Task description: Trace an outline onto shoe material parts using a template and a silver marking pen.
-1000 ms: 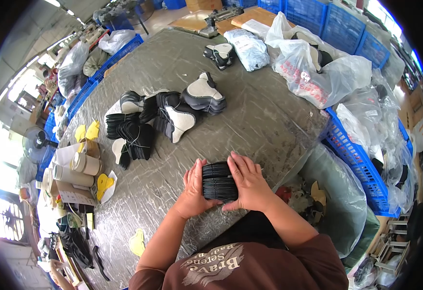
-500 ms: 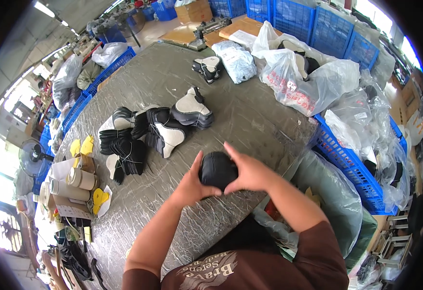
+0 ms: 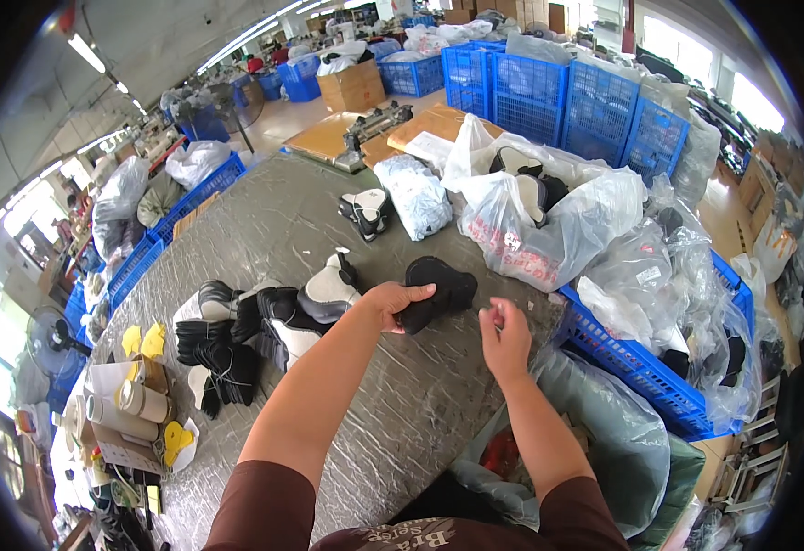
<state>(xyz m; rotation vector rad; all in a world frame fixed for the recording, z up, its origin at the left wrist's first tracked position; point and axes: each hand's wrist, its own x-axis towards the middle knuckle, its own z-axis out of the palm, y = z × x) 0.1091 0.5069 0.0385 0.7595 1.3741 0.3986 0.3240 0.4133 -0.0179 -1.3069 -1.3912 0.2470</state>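
Right hand point(image 3: 505, 332): right of centre, apart from the bundle, fingers curled; whether around anything could not be told.
Left hand point(image 3: 404, 309): clamped on the bundle's lower-left end, thumb on top.
Black, lobed, fabric-like bundle point(image 3: 445, 278): frame centre; probably light, bendy, hardly fragile, its layers prone to slip.
Best hold: likely across its middle, squeezing every layer.
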